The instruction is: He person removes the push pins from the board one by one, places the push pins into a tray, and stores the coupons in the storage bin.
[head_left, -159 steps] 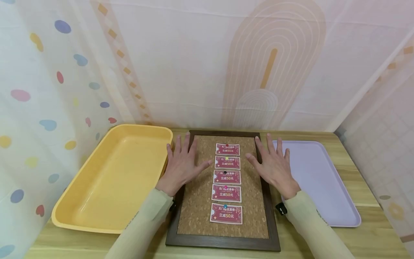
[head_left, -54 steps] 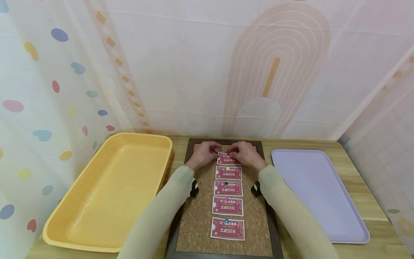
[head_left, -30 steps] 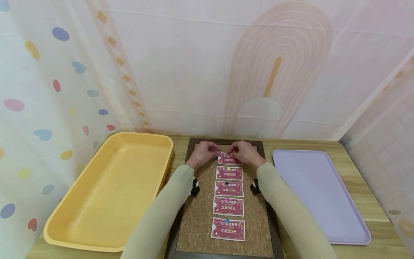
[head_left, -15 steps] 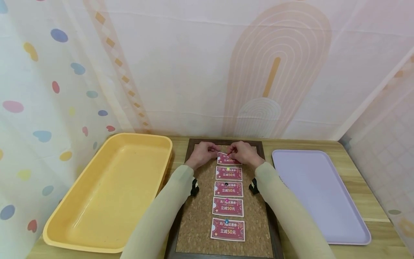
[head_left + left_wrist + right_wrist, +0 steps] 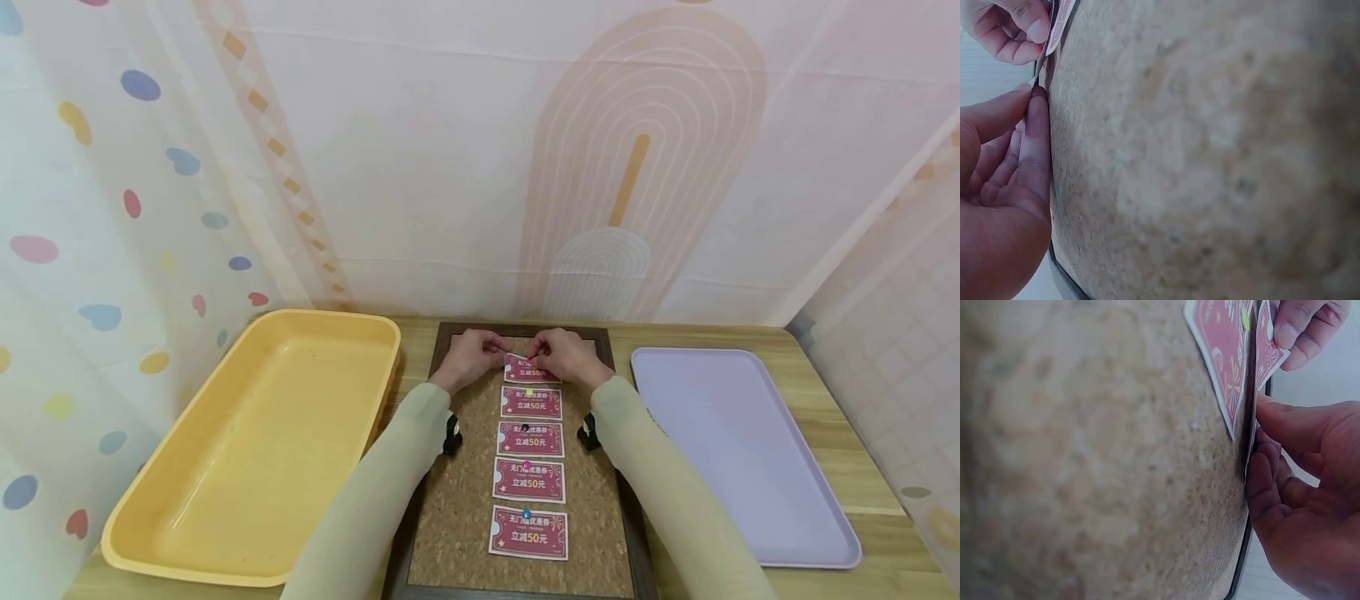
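Note:
At the far end of the framed cork board [image 5: 450,517], both hands meet at the top red coupon [image 5: 534,373]. My left hand [image 5: 471,354] pinches its left corner between thumb and finger; the left wrist view shows that grip [image 5: 1032,84] close up. My right hand [image 5: 568,354] has its thumb and fingertips at the red pushpin [image 5: 529,359] in the coupon's upper edge, mostly hidden by the fingers. In the right wrist view the coupon [image 5: 1266,350] stands tilted off the cork. Below it lies a coupon [image 5: 531,404] with a yellow pushpin [image 5: 529,392].
Further coupons run down the board, pinned with a black pushpin [image 5: 525,427], a pink pushpin [image 5: 527,465] and a blue pushpin [image 5: 526,514]. A deep yellow tray [image 5: 247,467] stands at the left, a flat lilac tray [image 5: 742,450] at the right. A patterned curtain [image 5: 450,167] hangs behind.
Earlier both hands were spread over the board's sides. They have since come inward to the top coupon, where the fingers closed on its corner and pin. Over the last second they barely move.

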Tool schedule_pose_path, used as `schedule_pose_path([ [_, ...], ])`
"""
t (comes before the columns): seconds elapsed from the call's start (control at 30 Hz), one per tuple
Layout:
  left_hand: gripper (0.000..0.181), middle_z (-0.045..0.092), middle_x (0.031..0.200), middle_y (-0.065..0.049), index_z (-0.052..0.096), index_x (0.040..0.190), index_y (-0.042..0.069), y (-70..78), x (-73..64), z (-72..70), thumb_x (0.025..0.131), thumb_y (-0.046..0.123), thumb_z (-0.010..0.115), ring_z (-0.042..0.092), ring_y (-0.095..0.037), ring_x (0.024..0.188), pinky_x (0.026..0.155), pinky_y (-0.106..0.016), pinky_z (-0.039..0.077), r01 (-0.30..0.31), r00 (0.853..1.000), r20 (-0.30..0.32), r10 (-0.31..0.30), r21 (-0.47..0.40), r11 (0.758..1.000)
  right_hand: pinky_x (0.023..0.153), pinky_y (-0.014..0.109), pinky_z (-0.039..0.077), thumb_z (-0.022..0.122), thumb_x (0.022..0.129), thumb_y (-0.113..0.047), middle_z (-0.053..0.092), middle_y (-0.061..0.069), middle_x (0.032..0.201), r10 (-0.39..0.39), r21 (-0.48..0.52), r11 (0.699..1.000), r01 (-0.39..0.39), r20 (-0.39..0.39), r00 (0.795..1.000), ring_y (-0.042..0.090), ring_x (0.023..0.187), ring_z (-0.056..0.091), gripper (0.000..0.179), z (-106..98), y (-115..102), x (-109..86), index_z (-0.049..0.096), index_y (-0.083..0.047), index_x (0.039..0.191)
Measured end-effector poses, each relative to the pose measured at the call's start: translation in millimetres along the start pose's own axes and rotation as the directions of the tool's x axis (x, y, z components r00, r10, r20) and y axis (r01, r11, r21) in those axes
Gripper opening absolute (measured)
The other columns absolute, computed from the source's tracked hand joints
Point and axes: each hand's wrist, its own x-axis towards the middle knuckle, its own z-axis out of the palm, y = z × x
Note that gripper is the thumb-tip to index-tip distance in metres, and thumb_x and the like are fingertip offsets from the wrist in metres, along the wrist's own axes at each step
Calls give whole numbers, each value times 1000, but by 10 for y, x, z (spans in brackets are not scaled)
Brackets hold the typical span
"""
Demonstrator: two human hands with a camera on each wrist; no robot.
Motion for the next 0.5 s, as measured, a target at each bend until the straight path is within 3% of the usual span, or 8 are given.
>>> schedule_pose_path([
  [0.5, 16, 73, 103, -11, 74, 113, 0, -4, 18, 7, 98, 7, 70, 66, -19, 92, 81, -31, 54, -10, 1000, -5, 10, 8, 1000, 68, 28, 45, 69, 99, -10, 65, 4, 88, -15, 10, 1000, 14, 20, 1000, 16, 77, 57, 4, -14, 7, -8, 70, -7, 99],
])
